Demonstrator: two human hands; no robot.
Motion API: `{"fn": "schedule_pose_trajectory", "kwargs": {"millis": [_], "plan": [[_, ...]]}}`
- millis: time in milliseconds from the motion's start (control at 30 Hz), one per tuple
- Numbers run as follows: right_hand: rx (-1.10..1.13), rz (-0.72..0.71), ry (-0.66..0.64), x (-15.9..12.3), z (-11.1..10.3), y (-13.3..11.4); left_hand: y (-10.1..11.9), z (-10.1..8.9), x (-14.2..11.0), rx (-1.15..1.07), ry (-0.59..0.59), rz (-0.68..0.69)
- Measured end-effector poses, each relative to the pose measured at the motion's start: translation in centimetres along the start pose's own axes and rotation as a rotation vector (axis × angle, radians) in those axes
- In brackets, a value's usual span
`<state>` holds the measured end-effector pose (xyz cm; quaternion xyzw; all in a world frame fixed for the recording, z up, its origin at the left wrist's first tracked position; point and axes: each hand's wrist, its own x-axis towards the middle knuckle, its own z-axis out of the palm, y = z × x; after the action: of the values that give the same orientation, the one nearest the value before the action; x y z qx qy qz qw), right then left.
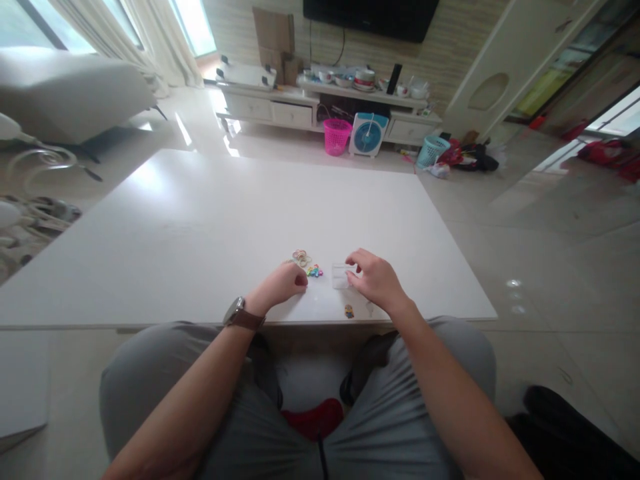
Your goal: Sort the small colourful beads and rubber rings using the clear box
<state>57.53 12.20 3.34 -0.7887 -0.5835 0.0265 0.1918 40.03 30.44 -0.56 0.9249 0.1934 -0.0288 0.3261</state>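
Your right hand (354, 265), loosely curled, touches the clear container (340, 276); your left hand (301, 283) is curled, contents hidden.

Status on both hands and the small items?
Right hand at clear container, grip partly open. Left hand beside colorful pieces, fingers curled, contents unclear. Yellow-blue figure near table's front edge.

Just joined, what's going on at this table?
A seated person works at a white table. Their right hand is at a small clear container. Their left hand rests near small colorful pieces and a pile of bands or rings. A small yellow-and-blue figure lies near the table edge.
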Motion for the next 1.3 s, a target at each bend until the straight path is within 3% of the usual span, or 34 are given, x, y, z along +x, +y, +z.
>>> {"fn": "schedule_pose_trajectory", "kwargs": {"millis": [200,533,767,1000,1300], "plan": [[-0.103,0.144,-0.17,0.1,-0.2,1.4,0.3,0.7,0.2,0.053,-0.016,-0.004],[-0.285,0.28,-0.377,0.6,1.1,1.2,-0.1,0.6,-0.1,0.039,-0.002,0.002],[-0.314,0.329,-0.364,1.1,2.1,0.4,-0.2,-0.1,-0.4,0.028,0.046,-0.056],[-0.272,0.308,-0.3,1.2,2.5,0.6,-0.6,0.1,-0.5,0.073,-0.011,-0.036],[-0.218,0.285,-0.202,0.8,1.4,0.7,-1.8,1.1,0.1,0.013,-0.02,0.034]]}}
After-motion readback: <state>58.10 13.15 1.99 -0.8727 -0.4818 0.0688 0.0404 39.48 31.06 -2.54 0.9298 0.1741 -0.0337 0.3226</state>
